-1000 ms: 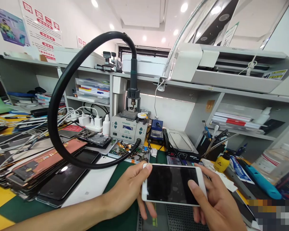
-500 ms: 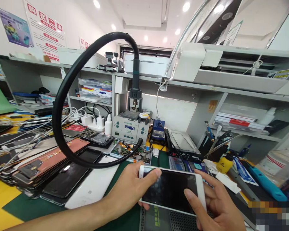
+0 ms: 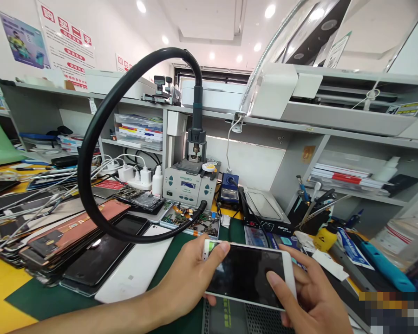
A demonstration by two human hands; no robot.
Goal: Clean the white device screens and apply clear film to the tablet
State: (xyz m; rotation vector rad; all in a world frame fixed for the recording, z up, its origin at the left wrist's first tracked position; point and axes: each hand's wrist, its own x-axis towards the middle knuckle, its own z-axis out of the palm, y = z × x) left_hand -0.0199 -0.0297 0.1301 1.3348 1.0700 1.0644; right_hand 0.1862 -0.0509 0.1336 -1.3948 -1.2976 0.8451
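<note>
A white-framed smartphone [image 3: 247, 278] is held sideways between my two hands, its dark screen facing up toward me. My left hand [image 3: 191, 271] grips the left end, thumb lying on the glass near the top corner. At the right end, my right hand [image 3: 310, 292] wraps the edge with its thumb over the lower part of the screen. A small green and white patch shows at the screen's left edge. Beneath the phone lies a dark perforated mat [image 3: 264, 320] with green lettering, partly hidden by the phone and my right hand.
A hot air station [image 3: 190, 185] with a looping black hose [image 3: 85, 153] stands behind. A tray of small parts [image 3: 198, 220] sits before it. Stacked phones and screens [image 3: 101, 250] fill the left. Right of my hands are a yellow bottle [image 3: 325, 238] and a blue-handled tool [image 3: 386, 264].
The phone's left end has shifted slightly right, and a green and white patch now shows on the screen near my left thumb. Both hands keep their hold.
</note>
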